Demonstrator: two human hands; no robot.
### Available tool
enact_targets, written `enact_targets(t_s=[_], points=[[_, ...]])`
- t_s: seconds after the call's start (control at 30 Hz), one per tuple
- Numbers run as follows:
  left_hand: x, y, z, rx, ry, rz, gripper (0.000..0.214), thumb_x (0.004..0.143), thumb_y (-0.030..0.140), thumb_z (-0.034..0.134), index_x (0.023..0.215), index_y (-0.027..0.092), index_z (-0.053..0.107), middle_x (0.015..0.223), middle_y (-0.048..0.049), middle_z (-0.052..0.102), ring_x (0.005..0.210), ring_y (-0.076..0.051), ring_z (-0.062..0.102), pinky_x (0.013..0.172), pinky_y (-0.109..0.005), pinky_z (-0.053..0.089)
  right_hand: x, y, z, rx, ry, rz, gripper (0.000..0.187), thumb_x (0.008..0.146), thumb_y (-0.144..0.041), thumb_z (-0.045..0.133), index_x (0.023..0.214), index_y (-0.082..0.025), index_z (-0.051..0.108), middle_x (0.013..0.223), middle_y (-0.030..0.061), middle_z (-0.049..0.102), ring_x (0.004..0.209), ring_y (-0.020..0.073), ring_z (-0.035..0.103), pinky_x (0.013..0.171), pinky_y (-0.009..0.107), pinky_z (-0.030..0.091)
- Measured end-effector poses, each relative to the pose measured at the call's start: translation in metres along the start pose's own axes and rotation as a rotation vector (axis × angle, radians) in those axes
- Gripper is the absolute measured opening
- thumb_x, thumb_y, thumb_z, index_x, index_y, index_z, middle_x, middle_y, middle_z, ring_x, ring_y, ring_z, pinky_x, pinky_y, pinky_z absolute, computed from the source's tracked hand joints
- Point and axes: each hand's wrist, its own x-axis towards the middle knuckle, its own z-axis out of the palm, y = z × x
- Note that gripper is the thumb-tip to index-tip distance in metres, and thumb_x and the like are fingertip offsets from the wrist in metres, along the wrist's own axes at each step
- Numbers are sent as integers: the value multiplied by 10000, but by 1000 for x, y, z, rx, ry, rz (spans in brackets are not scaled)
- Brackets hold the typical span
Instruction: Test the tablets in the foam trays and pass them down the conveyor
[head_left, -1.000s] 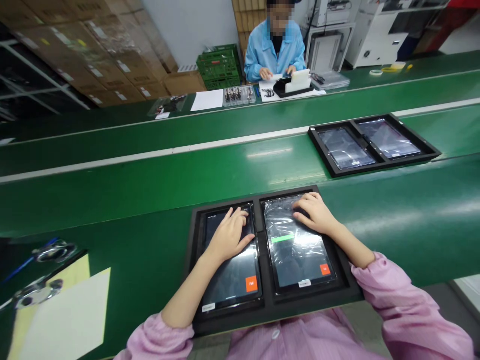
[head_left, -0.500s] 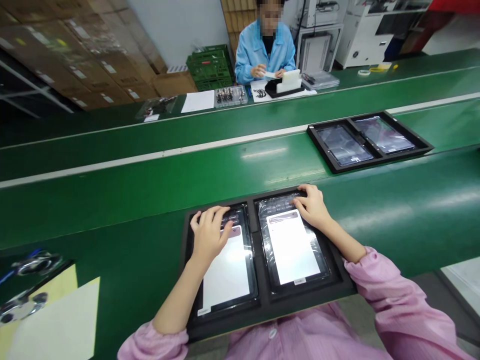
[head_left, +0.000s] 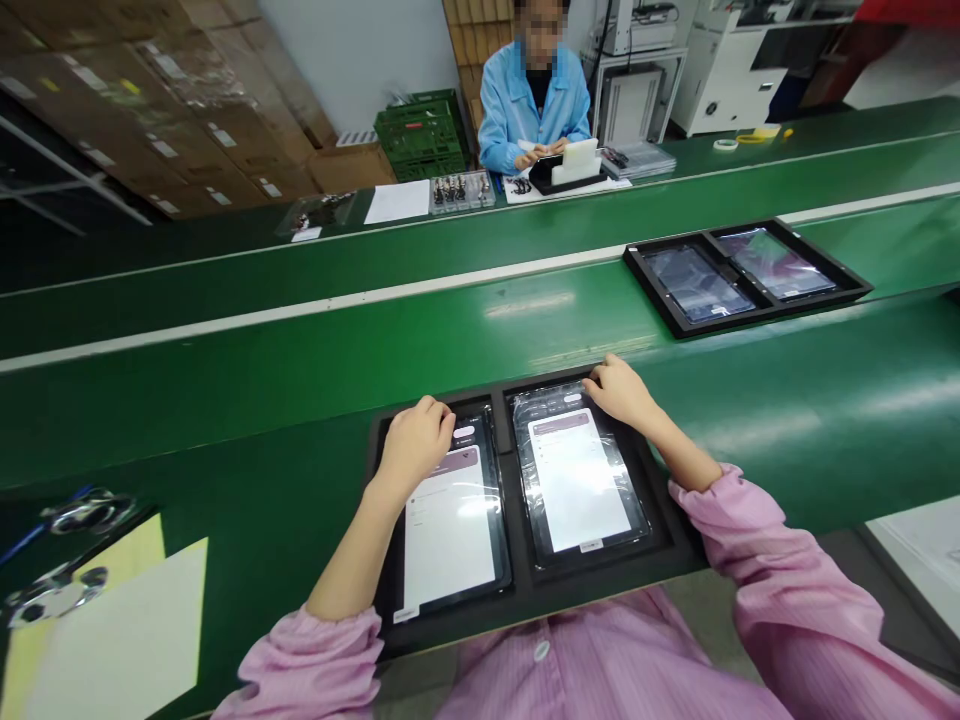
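A black two-compartment tray (head_left: 517, 500) lies before me on the green bench, with a film-covered tablet in each compartment. The left tablet (head_left: 450, 530) and the right tablet (head_left: 581, 485) both show bright white panels with a mauve bar on top. My left hand (head_left: 416, 440) is closed, its fingers curled down over the upper left corner of the left tablet. At the upper right corner of the right tablet is my right hand (head_left: 621, 392), bent fingers by the tray's far edge. Whatever the fingertips of either hand press or pinch is hidden.
Another black tray (head_left: 750, 275) with two dark tablets sits farther right on the green belt (head_left: 450, 345). Papers (head_left: 124, 630) and a shiny metal object (head_left: 56, 595) lie at left. Across the belt, a person in blue (head_left: 532, 110) works beside a parts box (head_left: 463, 192).
My left fingers, spread before, have curled in, and the right fingers have bent more. Small light buttons now show above the panels on both tablets. The other person's hands have come together.
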Motion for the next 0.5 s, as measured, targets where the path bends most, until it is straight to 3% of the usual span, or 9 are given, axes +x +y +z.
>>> enact_targets(t_s=[0.1, 0.2, 0.33, 0.5], points=[[-1, -6, 0, -15, -28, 22, 449, 958, 315, 312, 1132, 155, 694, 1175, -137, 703, 1017, -317, 691, 889, -438, 516, 10, 1, -13, 14, -96, 4, 368, 997, -315, 480, 939, -105, 776, 1008, 177, 693, 1045, 274, 658, 867, 315, 487], [4, -11, -7, -38, -102, 4, 444, 947, 353, 321, 1094, 204, 713, 1214, -97, 715, 1045, -291, 690, 839, -379, 520, 16, -1, -19, 14, -126, 35, 372, 976, -373, 527, 962, -101, 779, 1015, 184, 711, 1020, 283, 678, 823, 316, 496], [23, -5, -26, 18, -249, -86, 502, 930, 494, 295, 893, 224, 716, 1044, -98, 761, 938, -300, 704, 696, -352, 491, 15, -8, -21, 23, -148, 75, 439, 958, -468, 552, 1079, -102, 762, 1139, 209, 688, 1019, 288, 686, 812, 330, 509], [40, 3, -51, -16, -444, -117, 561, 843, 686, 323, 754, 237, 648, 846, -87, 755, 828, -301, 699, 660, -338, 460, 14, -10, -23, 45, -156, 93, 554, 947, -595, 528, 1114, -118, 753, 1248, 223, 639, 1075, 304, 669, 832, 343, 514]])
